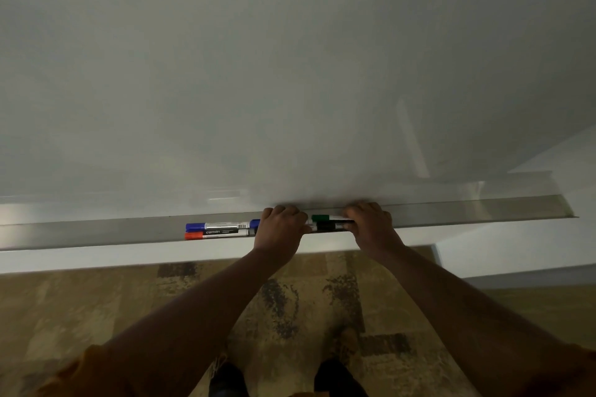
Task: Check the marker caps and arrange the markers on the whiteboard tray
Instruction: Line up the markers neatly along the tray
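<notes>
Both hands down on tray, fingers curled. Left hand (280, 227) and right hand (371, 225) closed around opposite ends of same marker pair: green marker (323, 218) behind, black marker (329, 226) in front, lying parallel and touching between the two fists. Only mid-sections showing; ends hidden under fingers, cap state unreadable.

Near field: dark shoes (335, 379) at bottom edge, orange sleeves (87, 371) at lower corners, forearms converging upward. Patterned tan-and-dark carpet (290, 309) underfoot, free floor on both sides of feet.

Mid field: pale wall band (113, 255) below tray. Whiteboard tray (96, 230) running full width, grey, shallow, slightly tilted in frame. Just left of left hand: blue marker (222, 225) at back, red marker (217, 234) at front, side by side, touching, caps on at left ends. Right end of blue marker meeting left hand's knuckles. Long bare run of tray left of that pair; another bare run right of right hand up to tray's end corner (572, 215).

Far field: whiteboard (290, 74) filling upper frame, blank, faint glare streak on right. White wall (554, 235) past board's right edge.
</notes>
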